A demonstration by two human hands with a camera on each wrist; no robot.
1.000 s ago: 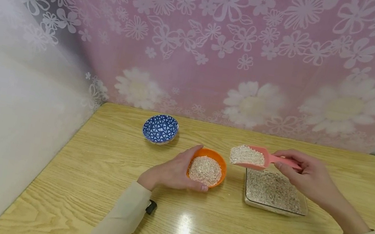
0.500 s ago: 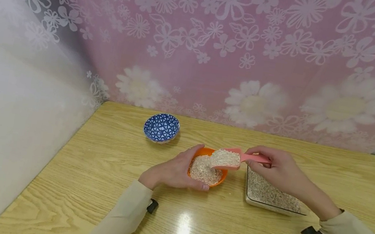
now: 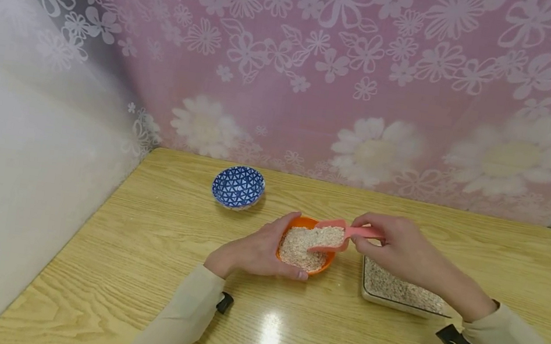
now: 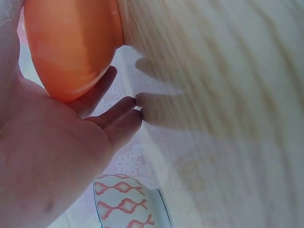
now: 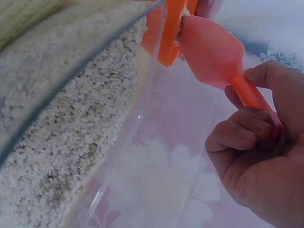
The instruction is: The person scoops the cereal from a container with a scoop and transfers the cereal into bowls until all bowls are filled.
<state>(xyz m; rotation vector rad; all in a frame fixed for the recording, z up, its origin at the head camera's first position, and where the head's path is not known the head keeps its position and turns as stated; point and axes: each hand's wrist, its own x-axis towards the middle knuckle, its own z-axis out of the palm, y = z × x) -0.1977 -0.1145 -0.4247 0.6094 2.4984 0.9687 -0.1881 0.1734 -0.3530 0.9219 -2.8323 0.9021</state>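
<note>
An orange bowl (image 4: 71, 47) heaped with pale flakes (image 3: 296, 250), which look like oats, stands on the table. My left hand (image 3: 260, 253) holds it from the left, thumb at the near side and fingers round the far side. In the left wrist view some fingertips reach down to the tabletop. My right hand (image 3: 399, 248) grips the handle of a pink scoop (image 5: 213, 52). The scoop's front end is over the bowl, tipped toward it, and its flakes meet the heap. Behind my right hand and forearm, part of a clear tray (image 3: 402, 305) of flakes is hidden.
A bowl with a blue and white inside (image 3: 238, 187) stands at the back, left of the orange bowl. A pink flowered curtain (image 3: 299, 81) hangs behind the wooden table (image 3: 133, 281). White sheeting (image 3: 18, 159) borders the left side.
My right hand has carried the loaded scoop left from above the tray to the orange bowl and tipped it; flakes have slid toward the heap. My left hand keeps its hold.
</note>
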